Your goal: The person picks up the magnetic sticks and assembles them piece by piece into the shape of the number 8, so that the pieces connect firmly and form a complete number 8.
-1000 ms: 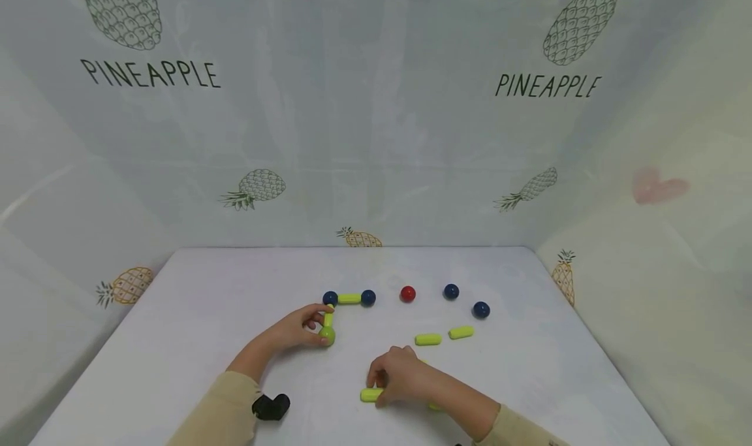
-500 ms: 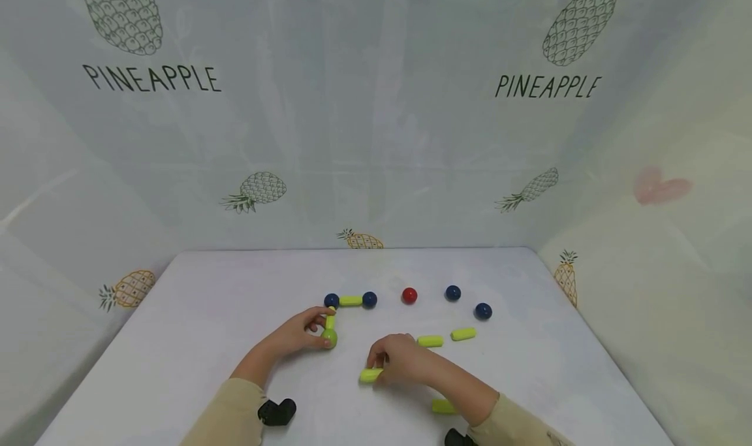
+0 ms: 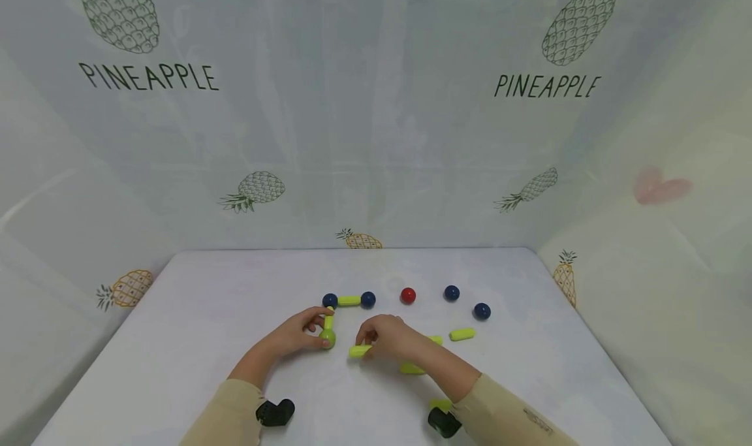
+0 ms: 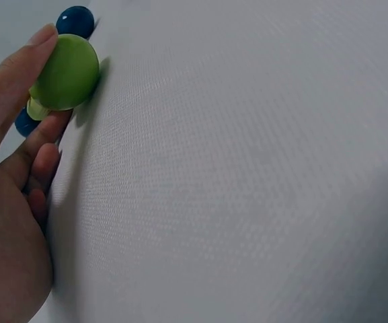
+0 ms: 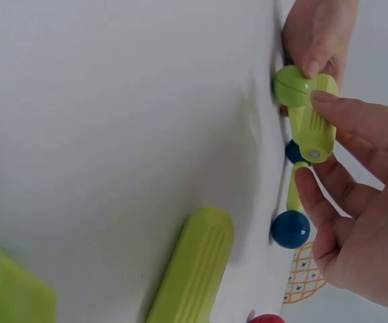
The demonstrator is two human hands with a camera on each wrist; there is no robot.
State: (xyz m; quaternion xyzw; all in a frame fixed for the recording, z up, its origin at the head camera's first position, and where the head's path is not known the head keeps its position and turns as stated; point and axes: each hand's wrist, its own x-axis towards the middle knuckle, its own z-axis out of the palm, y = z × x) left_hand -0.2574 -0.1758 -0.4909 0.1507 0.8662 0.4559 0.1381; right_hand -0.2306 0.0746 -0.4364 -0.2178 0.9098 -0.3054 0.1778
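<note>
In the head view, my left hand point(image 3: 296, 334) holds a light-green ball point(image 4: 69, 73) between thumb and fingers. A yellow-green magnetic rod point(image 3: 329, 318) runs from that ball to a dark blue ball point(image 3: 329, 300). From there another rod point(image 3: 349, 301) leads right to a second blue ball point(image 3: 367, 300), making an L on the table. My right hand point(image 3: 389, 337) pinches a loose yellow-green magnetic rod point(image 5: 318, 121) by its sides. A round metal spot shows at the rod's end in the right wrist view. This rod lies just right of the green ball.
Behind the right hand stand a red ball point(image 3: 408, 295) and two more blue balls point(image 3: 452, 293). Several spare rods point(image 3: 462, 334) are scattered on the white table point(image 3: 235, 289), some partly covered by the right arm. A pineapple-print cloth point(image 3: 376, 139) rises at the back.
My right hand has moved forward and slightly left across the table with its rod, closer to the green ball. My left hand stays almost where it was, still on the green ball.
</note>
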